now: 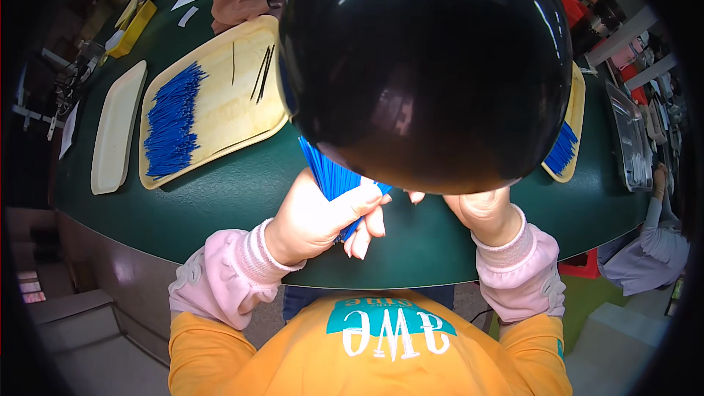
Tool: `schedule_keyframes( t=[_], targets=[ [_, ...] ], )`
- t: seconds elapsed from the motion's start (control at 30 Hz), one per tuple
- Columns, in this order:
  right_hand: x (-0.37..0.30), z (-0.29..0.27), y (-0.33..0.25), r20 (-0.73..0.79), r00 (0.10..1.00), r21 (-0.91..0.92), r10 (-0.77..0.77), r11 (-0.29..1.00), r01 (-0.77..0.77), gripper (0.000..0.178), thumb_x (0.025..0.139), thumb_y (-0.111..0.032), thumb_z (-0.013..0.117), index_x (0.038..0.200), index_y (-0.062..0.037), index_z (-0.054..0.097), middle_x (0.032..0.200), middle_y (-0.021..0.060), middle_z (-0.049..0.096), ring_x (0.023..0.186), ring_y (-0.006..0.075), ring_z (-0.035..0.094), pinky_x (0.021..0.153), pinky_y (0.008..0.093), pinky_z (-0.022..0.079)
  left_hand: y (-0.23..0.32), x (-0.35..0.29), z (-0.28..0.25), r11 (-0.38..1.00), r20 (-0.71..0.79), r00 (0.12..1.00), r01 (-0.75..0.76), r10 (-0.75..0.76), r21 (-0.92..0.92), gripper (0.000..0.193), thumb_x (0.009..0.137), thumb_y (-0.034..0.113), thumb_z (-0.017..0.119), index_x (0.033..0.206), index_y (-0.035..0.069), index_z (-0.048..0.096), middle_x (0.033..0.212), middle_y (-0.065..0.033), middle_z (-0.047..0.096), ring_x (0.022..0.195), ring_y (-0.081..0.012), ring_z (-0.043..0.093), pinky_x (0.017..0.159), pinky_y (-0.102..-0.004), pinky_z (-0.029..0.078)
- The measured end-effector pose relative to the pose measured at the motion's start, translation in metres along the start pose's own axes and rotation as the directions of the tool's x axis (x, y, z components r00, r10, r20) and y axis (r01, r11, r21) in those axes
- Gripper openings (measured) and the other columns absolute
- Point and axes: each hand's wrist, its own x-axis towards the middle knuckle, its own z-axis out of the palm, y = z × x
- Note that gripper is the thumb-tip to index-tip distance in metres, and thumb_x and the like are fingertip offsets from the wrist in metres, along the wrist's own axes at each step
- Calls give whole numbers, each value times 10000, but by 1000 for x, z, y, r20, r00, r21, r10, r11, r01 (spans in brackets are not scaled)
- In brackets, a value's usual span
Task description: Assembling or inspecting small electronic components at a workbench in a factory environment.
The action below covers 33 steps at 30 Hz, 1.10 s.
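My left hand [323,209] is closed around a thick bundle of thin blue wires [326,169], with the thumb across the front and the fingertips curled beneath. The wires slant down through the grip, and their lower ends show below the palm. To the right, my right hand [480,209] reaches under a large glossy black dome [429,73]. Its back and wrist show, but the dome hides most of its fingers, so what they hold is out of sight. The dome also covers the upper part of the bundle.
On the green table [220,209], a cream tray [242,114] at left holds many blue wires and several dark strands. A narrow empty tray [117,132] lies beyond it. Another tray [576,114] with blue wires sits right. A person [649,249] is at far right.
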Motion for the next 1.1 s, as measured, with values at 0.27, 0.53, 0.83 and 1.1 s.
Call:
schedule_keyframes(
  t=[0.27,0.53,0.83,1.1],
  targets=[
    [5,8,-2,158,952,2,262,964,-266,191,760,-94,571,889,45,552,742,81,565,651,90,516,602,200,419,1,0,-1,986,81,992,105,-95,-130,171,821,140,471,838,-31,478,690,-126,565,425,-135,528,369,-194,419],
    [-2,4,9,20,994,-81,109,991,-107,157,835,-117,433,885,26,473,741,85,539,644,117,520,609,232,434,-3,-2,6,971,51,988,155,-148,-184,221,829,148,451,943,-40,476,735,-144,574,662,-218,602,567,-248,491],
    [0,7,8,78,956,-40,284,959,-281,92,740,-1,495,823,27,523,729,50,544,540,53,455,522,181,383,-1,4,2,991,150,980,133,-131,-5,195,830,149,454,842,-31,528,605,-92,556,398,-50,426,368,-153,311],
    [-2,-4,7,-43,995,-117,93,988,-97,146,825,-131,429,873,2,465,693,41,513,534,26,399,473,150,321,-1,0,-2,985,47,996,79,-73,-150,116,810,100,493,843,-10,512,560,-66,523,338,-57,380,328,-157,287]
  ],
)
